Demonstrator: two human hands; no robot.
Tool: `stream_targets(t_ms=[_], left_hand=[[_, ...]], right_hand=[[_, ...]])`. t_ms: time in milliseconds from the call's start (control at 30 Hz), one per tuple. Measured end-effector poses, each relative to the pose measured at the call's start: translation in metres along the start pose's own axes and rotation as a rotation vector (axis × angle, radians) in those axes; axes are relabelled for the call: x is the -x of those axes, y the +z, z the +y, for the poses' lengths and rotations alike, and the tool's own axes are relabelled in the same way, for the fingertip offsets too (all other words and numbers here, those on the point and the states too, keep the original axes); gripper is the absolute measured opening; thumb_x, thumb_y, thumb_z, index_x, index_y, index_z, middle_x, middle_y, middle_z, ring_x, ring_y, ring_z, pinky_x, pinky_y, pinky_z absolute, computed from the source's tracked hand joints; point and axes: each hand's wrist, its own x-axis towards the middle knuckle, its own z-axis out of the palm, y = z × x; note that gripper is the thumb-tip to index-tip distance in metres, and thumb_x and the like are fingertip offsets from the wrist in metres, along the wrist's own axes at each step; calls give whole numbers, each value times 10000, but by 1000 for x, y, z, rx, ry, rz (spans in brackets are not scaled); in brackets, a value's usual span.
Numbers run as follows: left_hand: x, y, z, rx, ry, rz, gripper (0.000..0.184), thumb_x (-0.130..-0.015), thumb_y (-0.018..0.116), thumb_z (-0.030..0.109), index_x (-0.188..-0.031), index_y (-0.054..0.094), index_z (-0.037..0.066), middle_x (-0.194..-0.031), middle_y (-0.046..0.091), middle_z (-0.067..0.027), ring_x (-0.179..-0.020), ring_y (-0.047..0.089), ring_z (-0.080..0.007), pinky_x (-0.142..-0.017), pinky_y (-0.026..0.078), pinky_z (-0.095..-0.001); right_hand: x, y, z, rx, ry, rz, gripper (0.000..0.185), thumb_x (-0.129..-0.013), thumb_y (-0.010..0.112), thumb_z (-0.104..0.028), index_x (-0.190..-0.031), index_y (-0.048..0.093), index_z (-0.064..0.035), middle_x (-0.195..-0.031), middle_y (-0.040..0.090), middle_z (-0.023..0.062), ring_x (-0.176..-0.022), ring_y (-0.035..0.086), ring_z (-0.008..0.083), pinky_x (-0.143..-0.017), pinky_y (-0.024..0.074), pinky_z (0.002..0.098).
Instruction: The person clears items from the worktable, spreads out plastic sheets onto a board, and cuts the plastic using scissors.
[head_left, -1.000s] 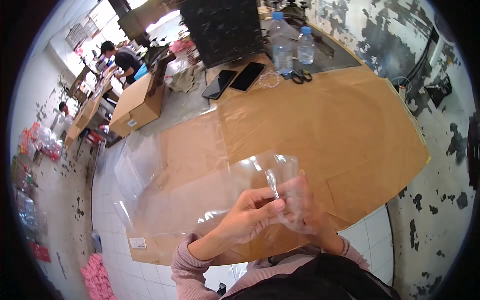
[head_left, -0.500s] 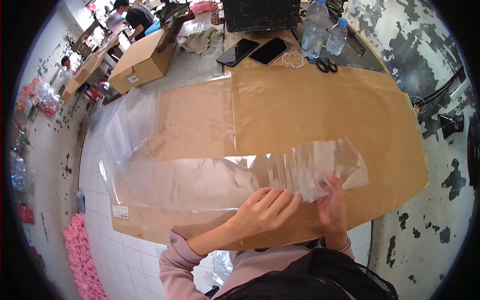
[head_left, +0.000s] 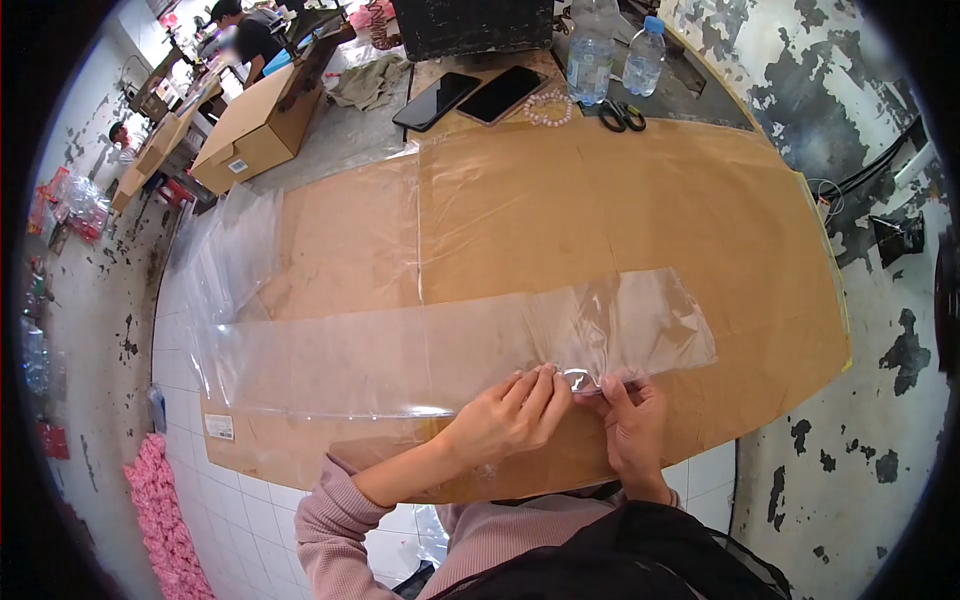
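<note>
A long strip of clear plastic film (head_left: 370,350) lies across the brown-covered table in front of me. My left hand (head_left: 512,412) pinches its near edge, fingers bent together over the film. Close by on the right, my right hand (head_left: 634,425) grips the same edge between thumb and fingers. Between the two hands the film is bunched into shiny folds. Its loose right end spreads flat beyond my right hand. Farther left, the strip runs into a heap of more clear film (head_left: 235,250) at the table's left edge.
Along the back lie two phones (head_left: 437,102), a bead bracelet (head_left: 548,108), black scissors (head_left: 622,116) and two water bottles (head_left: 643,58). A cardboard box (head_left: 258,130) stands back left, near a grey cloth (head_left: 368,82). Another person (head_left: 250,40) works beyond it. Pink knitted material (head_left: 160,510) lies lower left.
My right hand has moved left and down along the film, and its thumb now presses the near edge. The film between my hands has bunched up. The view has shifted slightly.
</note>
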Motion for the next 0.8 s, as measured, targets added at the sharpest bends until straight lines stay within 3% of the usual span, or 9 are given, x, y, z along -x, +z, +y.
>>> stream_targets(t_ms=[233, 433, 467, 533, 567, 600, 700, 767, 800], left_hand=[[1, 10, 11, -5, 2, -49, 244, -768, 524, 134, -937, 561, -39, -992, 616, -212, -890, 640, -237, -801, 517, -289], [-4, 3, 20, 92, -145, -68, 284, -758, 540, 142, -985, 549, -28, -973, 581, -118, -906, 582, -200, -763, 494, -274], [-3, 3, 26, 133, -202, -70, 329, -726, 552, 145, -1001, 569, -34, -907, 541, -67, -850, 546, -169, -691, 476, -256], [2, 3, 30, 49, -204, -28, 359, -707, 558, 143, -1012, 581, -45, -888, 534, -55, -823, 540, -158, -659, 463, -238], [1, 4, 33, 19, -188, -1, 375, -697, 560, 142, -1018, 587, -51, -878, 530, -49, -809, 537, -152, -643, 457, -229], [0, 5, 35, 29, -208, 12, 426, -680, 561, 132, -1052, 588, -74, -866, 527, -61, -806, 535, -160, -652, 466, -230], [4, 7, 37, 18, -171, -21, 436, -694, 552, 120, -1077, 575, -85, -879, 521, -80, -823, 524, -170, -657, 471, -228], [5, 8, 41, 96, -198, -53, 451, -698, 546, 114, -1102, 562, -88, -881, 510, -89, -815, 508, -175, -665, 476, -228], [5, 9, 43, 133, -214, -68, 459, -701, 543, 111, -1114, 555, -90, -881, 504, -93, -811, 500, -178, -670, 479, -228]], right_hand=[[0, 2, 4, 17, -70, 67, 118, -868, 602, -103, -869, 552, 4, -778, 612, 68, -687, 617, 143, -677, 522, 271], [-1, -5, 7, 189, -115, 120, 111, -871, 598, -108, -921, 523, -44, -774, 570, 43, -651, 575, 132, -632, 516, 282], [1, -6, 3, 361, -111, 136, 127, -881, 587, -138, -817, 567, -30, -684, 571, 31, -581, 551, 109, -584, 483, 241], [7, 5, -64, 1208, 93, -262, 269, -870, 599, -228, -705, 606, -16, -529, 588, 45, -522, 577, 94, -524, 445, 230], [6, -10, -77, 1216, 291, -424, 363, -867, 595, -285, -626, 601, -13, -479, 567, 55, -468, 559, 115, -502, 436, 259], [5, -17, -93, 1270, 154, -696, 318, -838, 620, -273, -633, 595, -32, -524, 577, 74, -488, 572, 191, -491, 428, 303], [-11, 12, -120, 1459, -269, -923, 272, -798, 645, -280, -668, 592, -47, -570, 572, 92, -541, 575, 266, -513, 435, 342], [-43, 26, -108, 1444, -323, -920, 270, -769, 655, -302, -813, 578, -46, -771, 594, 143, -700, 576, 328, -584, 441, 374], [-64, 32, -96, 1489, -443, -931, 313, -772, 653, -313, -920, 561, -54, -917, 571, 168, -836, 559, 336, -679, 440, 383]])
